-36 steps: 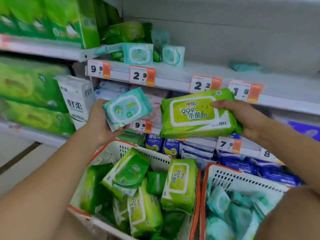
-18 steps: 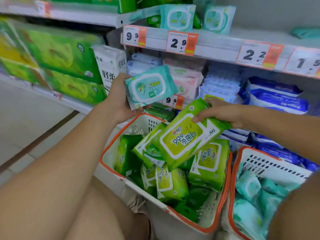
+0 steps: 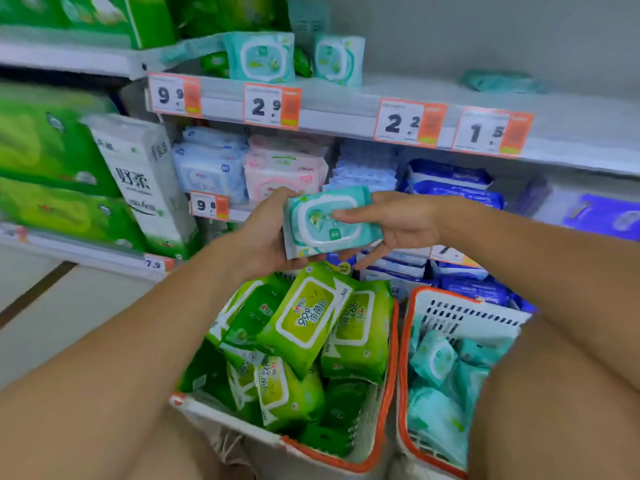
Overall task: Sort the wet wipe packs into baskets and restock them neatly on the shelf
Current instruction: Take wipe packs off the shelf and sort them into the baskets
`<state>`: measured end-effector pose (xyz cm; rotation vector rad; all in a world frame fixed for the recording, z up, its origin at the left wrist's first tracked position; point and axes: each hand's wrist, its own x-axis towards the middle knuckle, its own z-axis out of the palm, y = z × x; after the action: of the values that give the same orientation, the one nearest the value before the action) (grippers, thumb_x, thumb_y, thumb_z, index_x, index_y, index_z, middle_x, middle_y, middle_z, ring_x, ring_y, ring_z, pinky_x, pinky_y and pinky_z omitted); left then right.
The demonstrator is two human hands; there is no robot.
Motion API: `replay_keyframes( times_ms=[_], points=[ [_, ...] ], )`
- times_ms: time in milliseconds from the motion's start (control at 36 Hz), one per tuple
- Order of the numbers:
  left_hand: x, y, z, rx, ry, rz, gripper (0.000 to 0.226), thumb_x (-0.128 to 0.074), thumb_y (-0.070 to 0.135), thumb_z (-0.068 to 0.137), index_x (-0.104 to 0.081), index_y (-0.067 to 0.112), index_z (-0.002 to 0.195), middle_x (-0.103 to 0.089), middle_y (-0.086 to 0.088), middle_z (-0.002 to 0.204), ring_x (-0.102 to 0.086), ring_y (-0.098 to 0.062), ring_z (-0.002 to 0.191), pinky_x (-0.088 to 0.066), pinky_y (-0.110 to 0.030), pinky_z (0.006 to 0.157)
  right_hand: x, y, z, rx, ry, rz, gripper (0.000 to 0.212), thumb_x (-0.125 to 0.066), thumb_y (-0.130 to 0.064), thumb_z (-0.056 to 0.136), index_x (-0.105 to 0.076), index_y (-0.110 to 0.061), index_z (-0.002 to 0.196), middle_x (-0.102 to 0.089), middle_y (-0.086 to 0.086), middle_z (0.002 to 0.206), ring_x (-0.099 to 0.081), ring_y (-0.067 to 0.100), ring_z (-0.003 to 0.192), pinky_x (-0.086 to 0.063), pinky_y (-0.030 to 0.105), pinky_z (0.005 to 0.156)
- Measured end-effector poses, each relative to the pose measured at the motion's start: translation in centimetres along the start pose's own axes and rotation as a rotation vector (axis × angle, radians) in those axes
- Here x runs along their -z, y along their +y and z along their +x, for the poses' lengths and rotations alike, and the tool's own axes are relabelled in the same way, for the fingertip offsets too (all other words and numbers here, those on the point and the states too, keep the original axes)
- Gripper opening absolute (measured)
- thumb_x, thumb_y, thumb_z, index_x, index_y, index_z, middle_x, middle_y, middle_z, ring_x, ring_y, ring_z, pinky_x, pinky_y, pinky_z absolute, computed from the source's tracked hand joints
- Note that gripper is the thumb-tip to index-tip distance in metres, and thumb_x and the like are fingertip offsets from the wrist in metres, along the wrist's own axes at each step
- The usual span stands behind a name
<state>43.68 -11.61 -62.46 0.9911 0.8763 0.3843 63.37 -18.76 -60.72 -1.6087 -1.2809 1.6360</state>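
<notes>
- The shelf (image 3: 346, 116) runs across the scene beyond both hands, its upper level above them carrying a few teal packs behind the price tags (image 3: 272, 105).
- Two baskets sit below the hands. The green-pack basket (image 3: 389, 375) lies straight beneath them; the teal-pack basket (image 3: 467, 313) lies below and toward the right hand's side, the two rims nearly touching.
- A large green pack (image 3: 304, 317) lies on top of the heap in the basket under the hands, tilted, free of either hand.
- The teal pack (image 3: 329, 220) is held in the air between the hands, above the green-pack basket, lid face toward the camera. Its long axis runs roughly side to side, from one hand to the other, tilted slightly.
- The left hand (image 3: 266, 237) grips the pack's left end, thumb on the near face and palm behind it.
- The right hand (image 3: 391, 226) is spread, its fingers (image 3: 349, 214) resting on the lid and others reaching under the lower edge; it touches the pack, but I cannot tell whether it has a firm grip.
- My judgement: this pack belongs with the teal ones, so the move turns on the basket lying down and to the right hand's side. The right hand is nearer to it, which makes a hand-over the sensible step before lowering.
</notes>
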Motion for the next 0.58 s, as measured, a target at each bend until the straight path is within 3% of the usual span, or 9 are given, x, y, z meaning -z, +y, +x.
replay_keyframes(
  times_ms=[28,83,139,194,306,361,472,528,583],
  points=[
    [-1.5,-0.3,0.2,0.017,-0.041,0.031,0.041,-0.035,0.041,0.094,-0.07,0.02,0.099,-0.072,-0.011,0.093,-0.068,-0.025,0.057,-0.053,-0.024,0.046,0.6,0.0,-1.0,-0.009,0.061,-0.025,0.046,-0.072,-0.037,0.078,-0.066,-0.019,0.12,-0.074,0.009,0.111,-0.072,0.031,0.094,-0.058,0.052,0.087],
    [-4.0,-1.2,1.1,0.022,-0.089,0.14,0.039,-0.037,0.042,0.095,-0.071,0.022,0.097,-0.073,-0.011,0.095,-0.07,-0.027,0.069,-0.059,-0.033,0.061,2.2,0.1,-3.4,-0.063,0.147,-0.157,0.041,-0.075,-0.034,0.077,-0.069,-0.018,0.114,-0.075,0.008,0.101,-0.07,0.025,0.079,-0.062,0.041,0.073],
    [-6.1,-2.2,1.9,0.002,-0.115,0.309,0.032,-0.044,0.043,0.098,-0.068,0.023,0.104,-0.071,-0.01,0.102,-0.07,-0.028,0.083,-0.057,-0.043,0.083,4.3,0.7,-5.9,-0.146,0.213,-0.28,0.037,-0.079,-0.032,0.077,-0.072,-0.017,0.11,-0.076,0.008,0.097,-0.069,0.024,0.076,-0.06,0.033,0.065],
    [-7.8,-2.7,2.5,0.003,-0.152,0.436,0.027,-0.049,0.039,0.1,-0.063,0.019,0.111,-0.069,-0.007,0.106,-0.069,-0.025,0.086,-0.053,-0.045,0.092,6.5,2.3,-8.2,-0.274,0.241,-0.365,0.034,-0.079,-0.029,0.08,-0.073,-0.013,0.109,-0.076,0.01,0.096,-0.068,0.027,0.079,-0.06,0.032,0.063],
    [-10.2,-2.1,3.5,-0.037,-0.161,0.608,0.031,-0.053,0.035,0.1,-0.06,0.012,0.12,-0.068,-0.009,0.115,-0.067,-0.028,0.102,-0.056,-0.041,0.085,9.7,7.6,-11.0,-0.632,0.209,-0.478,0.046,-0.078,-0.026,0.084,-0.067,-0.005,0.123,-0.072,0.021,0.109,-0.07,0.023,0.072,-0.061,0.031,0.064],
    [-10.9,-1.1,4.1,-0.113,-0.139,0.726,0.027,-0.058,0.035,0.098,-0.063,0.014,0.114,-0.069,-0.008,0.11,-0.068,-0.024,0.093,-0.058,-0.037,0.077,10.8,9.5,-11.5,-0.701,0.26,-0.489,0.052,-0.076,-0.02,0.088,-0.058,-0.003,0.134,-0.067,0.019,0.119,-0.072,0.022,0.072,-0.062,0.029,0.066],
    [-11.6,2.1,5.1,-0.474,-0.057,1.107,0.023,-0.068,0.031,0.091,-0.066,0.015,0.106,-0.068,-0.001,0.102,-0.064,-0.017,0.081,-0.05,-0.027,0.07,11.1,6.9,-11.8,-0.496,0.439,-0.601,0.044,-0.071,-0.023,0.093,-0.057,-0.007,0.131,-0.064,0.012,0.122,-0.072,0.024,0.083,-0.061,0.031,0.077],
    [-11.1,4.6,5.9,-0.764,0.054,1.2,0.028,-0.072,0.033,0.086,-0.063,0.018,0.108,-0.065,0.001,0.101,-0.066,-0.021,0.085,-0.046,-0.028,0.069,10.3,3.7,-11.3,-0.229,0.562,-0.685,0.035,-0.075,-0.027,0.09,-0.064,-0.014,0.121,-0.071,0.011,0.107,-0.071,0.021,0.079,-0.059,0.031,0.072],
    [-10.0,7.5,7.2,-1.006,0.193,1.244,0.042,-0.071,0.039,0.082,-0.06,0.02,0.118,-0.065,-0.003,0.114,-0.062,-0.027,0.104,-0.048,-0.035,0.084,9.3,0.0,-10.3,0.166,0.741,-0.72,0.022,-0.077,-0.022,0.084,-0.071,-0.017,0.105,-0.073,0.006,0.085,-0.062,0.011,0.065,-0.051,0.026,0.066]
  ],
)
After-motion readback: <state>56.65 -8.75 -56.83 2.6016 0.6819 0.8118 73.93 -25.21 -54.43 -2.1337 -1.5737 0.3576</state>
